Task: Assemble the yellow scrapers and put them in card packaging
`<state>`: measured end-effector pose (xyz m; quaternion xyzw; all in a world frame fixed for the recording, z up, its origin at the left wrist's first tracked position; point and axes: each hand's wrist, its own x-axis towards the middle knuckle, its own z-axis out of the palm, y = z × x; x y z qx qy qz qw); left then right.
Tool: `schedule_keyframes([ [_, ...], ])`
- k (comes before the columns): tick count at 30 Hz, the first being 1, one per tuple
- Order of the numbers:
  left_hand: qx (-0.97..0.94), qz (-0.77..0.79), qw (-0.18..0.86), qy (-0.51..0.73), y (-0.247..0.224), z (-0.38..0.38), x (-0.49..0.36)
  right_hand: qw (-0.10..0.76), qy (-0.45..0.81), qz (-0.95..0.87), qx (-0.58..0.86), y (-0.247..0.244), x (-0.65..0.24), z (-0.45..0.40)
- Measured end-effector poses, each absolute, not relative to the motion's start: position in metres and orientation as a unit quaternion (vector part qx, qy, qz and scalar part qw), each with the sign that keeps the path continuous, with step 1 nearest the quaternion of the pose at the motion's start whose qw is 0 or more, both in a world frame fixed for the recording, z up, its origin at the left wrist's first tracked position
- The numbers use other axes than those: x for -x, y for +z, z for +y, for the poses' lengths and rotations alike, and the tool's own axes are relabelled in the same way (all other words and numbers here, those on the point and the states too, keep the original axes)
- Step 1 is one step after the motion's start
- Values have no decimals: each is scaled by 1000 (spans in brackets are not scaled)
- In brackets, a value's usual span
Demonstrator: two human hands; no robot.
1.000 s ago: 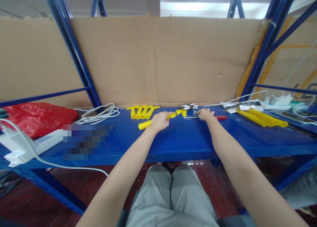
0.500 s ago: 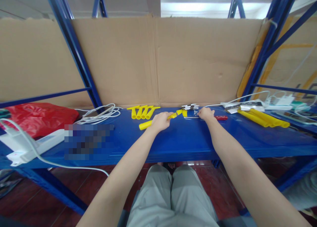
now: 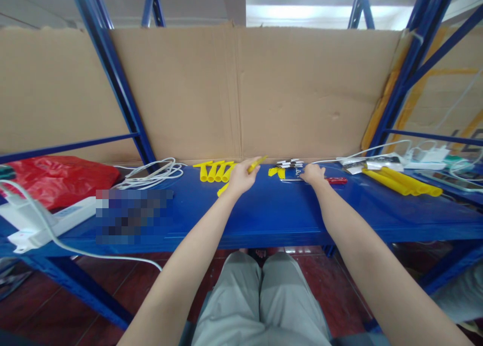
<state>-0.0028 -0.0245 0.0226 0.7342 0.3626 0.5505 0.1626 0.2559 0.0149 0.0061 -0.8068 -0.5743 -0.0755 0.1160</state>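
My left hand (image 3: 242, 177) is closed round a yellow handle piece (image 3: 257, 164), whose thin end points up and right. My right hand (image 3: 313, 174) rests near a small pile of screws (image 3: 298, 172); its fingers are bunched, and what they hold is too small to tell. Beside it lies a screwdriver with a red handle (image 3: 337, 180), its shaft running left under the fingers. Small yellow pieces (image 3: 277, 172) lie between my hands, with black and white parts (image 3: 290, 163) just behind. Several yellow handles (image 3: 216, 171) stand in a row left of my left hand.
On the blue table (image 3: 279, 220), more yellow handles (image 3: 402, 180) lie at the right near white chargers (image 3: 428, 157). At the left are a red plastic bag (image 3: 64, 180), a white power strip (image 3: 60, 220) and coiled white cables (image 3: 166, 172). A cardboard sheet (image 3: 241, 94) stands behind.
My left hand has tilted its yellow piece upward and moved slightly up, away from the small yellow pieces. My right hand has hardly moved.
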Motion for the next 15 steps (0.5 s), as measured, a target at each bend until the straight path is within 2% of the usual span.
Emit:
schedule_keyframes([
  [3,-616,353,265,652,34,-24,7,128,-74,-573,806,5,-257,15],
  [8,-462,289,435,717,47,-28,14,212,-54,-556,801,7,-256,17],
  [11,-391,261,534,703,49,-31,15,297,-15,-546,783,10,-253,20],
  [15,-352,308,642,607,43,-30,13,423,35,-579,696,13,-242,25],
])
